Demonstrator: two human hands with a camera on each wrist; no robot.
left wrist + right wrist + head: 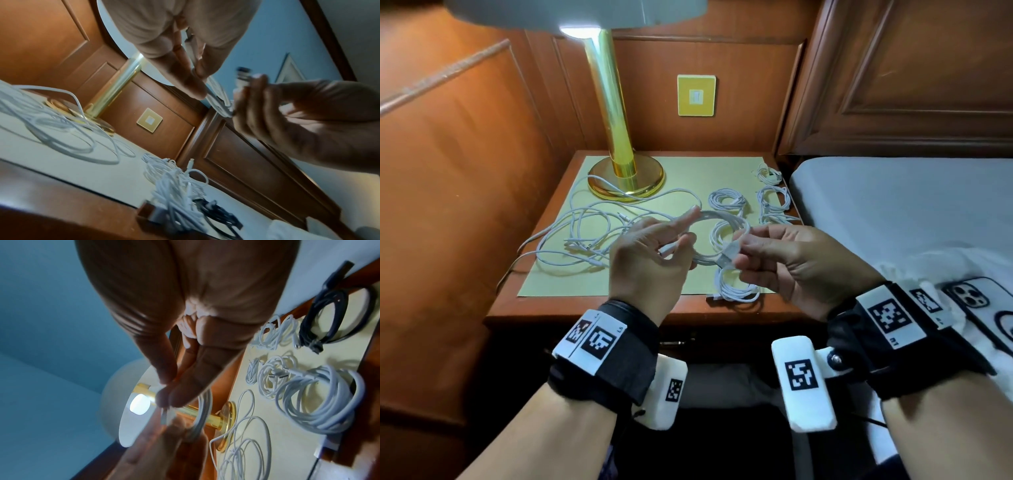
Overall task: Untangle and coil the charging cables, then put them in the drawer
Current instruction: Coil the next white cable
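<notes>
Bare forearms with instrumented wristbands.
Each wrist carries a black strap: left strap (pixel 616 359), right strap (pixel 914 346). White plates with black square-coded markers sit on both, and a white marked camera block (pixel 804 382) hangs beneath the right, fixed by a screw.

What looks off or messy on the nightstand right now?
Mainly the loose white cables on the mat's left side: still a tangled sprawl, one strand trailing off the nightstand edge. The coiled bundles to the right lie tidy. Both hands, left hand and right hand, hold a half-wound coil. Nothing looks damaged.
</notes>
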